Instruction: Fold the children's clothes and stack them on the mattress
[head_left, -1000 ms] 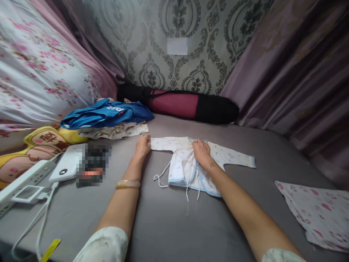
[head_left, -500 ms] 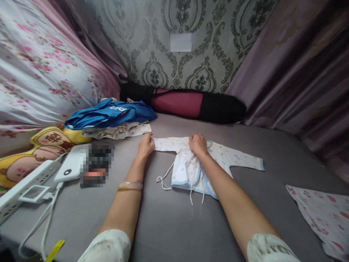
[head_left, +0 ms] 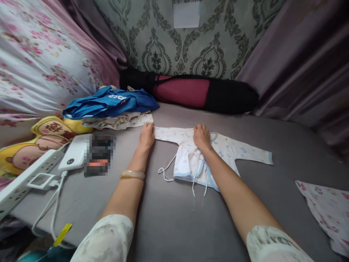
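A small white baby shirt [head_left: 188, 165] with blue trim lies spread on the grey bed sheet [head_left: 169, 225], its tie strings trailing at the front. My left hand [head_left: 147, 134] is closed on the cuff of the sleeve at left, and that cuff is hidden under the fingers. At the shirt's neckline, my right hand [head_left: 202, 136] has its fingers curled onto the cloth near the collar. The other sleeve stretches out flat to the right.
Behind lies a long black and maroon bag [head_left: 181, 91]. A blue garment [head_left: 109, 103] tops folded clothes at left, near a yellow plush pillow [head_left: 40, 145], a white power bank [head_left: 76, 151] and a power strip [head_left: 32, 178]. Pink-patterned cloth [head_left: 327, 211] lies at right.
The camera view has tilted downward slightly, so everything sits higher in the picture. Both hands keep their places on the shirt, whose sleeve at left stays stretched straight.
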A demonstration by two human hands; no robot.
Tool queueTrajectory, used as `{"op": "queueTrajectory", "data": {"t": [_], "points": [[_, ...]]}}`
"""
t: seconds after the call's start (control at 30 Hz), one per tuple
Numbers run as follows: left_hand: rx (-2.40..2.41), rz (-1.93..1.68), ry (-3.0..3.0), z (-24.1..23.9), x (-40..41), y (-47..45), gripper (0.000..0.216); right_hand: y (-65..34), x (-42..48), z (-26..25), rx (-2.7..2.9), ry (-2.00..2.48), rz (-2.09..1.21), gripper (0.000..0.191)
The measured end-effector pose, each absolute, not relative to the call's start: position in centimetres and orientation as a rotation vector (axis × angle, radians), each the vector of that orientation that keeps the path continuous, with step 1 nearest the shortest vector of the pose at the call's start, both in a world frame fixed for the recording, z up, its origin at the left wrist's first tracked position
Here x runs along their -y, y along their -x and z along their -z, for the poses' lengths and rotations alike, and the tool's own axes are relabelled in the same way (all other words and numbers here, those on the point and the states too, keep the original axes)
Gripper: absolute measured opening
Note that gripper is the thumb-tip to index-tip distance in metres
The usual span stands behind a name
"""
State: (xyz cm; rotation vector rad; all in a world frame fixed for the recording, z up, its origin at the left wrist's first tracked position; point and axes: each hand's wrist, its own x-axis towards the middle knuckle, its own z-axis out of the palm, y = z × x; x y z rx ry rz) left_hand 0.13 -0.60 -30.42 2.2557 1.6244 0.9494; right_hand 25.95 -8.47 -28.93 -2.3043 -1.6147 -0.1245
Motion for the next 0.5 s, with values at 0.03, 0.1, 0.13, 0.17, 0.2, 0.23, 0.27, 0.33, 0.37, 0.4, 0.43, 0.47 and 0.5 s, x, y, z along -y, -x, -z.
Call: {"op": "queueTrajectory", "data": {"t": [0.03, 0.1, 0.13, 0.17, 0.2, 0.23, 0.27, 0.33, 0.37, 0.4, 0.43, 0.47, 0.5], "points": [[-1.654, -0.925, -2.25, 30.5, 0.7, -0.3, 0.031, -25.9, 8.5, 29.1, 1.616, 2.299, 0.13, 0.027], [-1.691, -0.897, -2.25, 30.6, 0.8, -0.5, 0.031, -25.8, 8.5, 29.2, 1.613, 2.296, 0.127, 0.027], [-1.705, -0.901, -2.25, 30.6, 0.8, -0.5, 0.031, -25.8, 8.4, 29.1, 1.606, 2.299, 0.118, 0.028], [-1.721, -0.917, -2.245, 30.7, 0.8, -0.6, 0.031, -25.8, 8.3, 29.0, 1.599, 2.303, 0.103, 0.028], [-1.738, -0.943, -2.23, 30.7, 0.8, -0.5, 0.03, -25.8, 8.2, 28.8, 1.597, 2.307, 0.076, 0.028], [-1.753, -0.972, -2.207, 30.7, 0.7, -0.5, 0.028, -26.0, 8.1, 28.4, 1.604, 2.31, 0.028, 0.029], [-1.761, -0.999, -2.177, 30.6, 0.6, -0.4, 0.027, -26.2, 8.1, 28.0, 1.62, 2.307, -0.048, 0.029], [-1.753, -1.041, -2.104, 30.4, 0.3, -0.2, 0.023, -26.9, 8.4, 26.8, 1.652, 2.264, -0.26, 0.031], [-1.736, -1.061, -2.065, 30.3, 0.1, 0.0, 0.022, -27.3, 8.9, 26.1, 1.655, 2.215, -0.358, 0.033], [-1.714, -1.087, -2.023, 30.2, -0.1, 0.1, 0.021, -27.6, 9.7, 25.5, 1.643, 2.154, -0.418, 0.036], [-1.685, -1.116, -1.976, 30.1, -0.2, 0.3, 0.02, -27.9, 10.7, 24.9, 1.62, 2.093, -0.435, 0.038], [-1.658, -1.151, -1.919, 29.9, -0.4, 0.5, 0.019, -28.2, 12.0, 24.3, 1.587, 2.04, -0.421, 0.039], [-1.637, -1.192, -1.854, 29.8, -0.4, 0.7, 0.019, -28.4, 13.4, 23.9, 1.554, 1.997, -0.395, 0.039]]}}
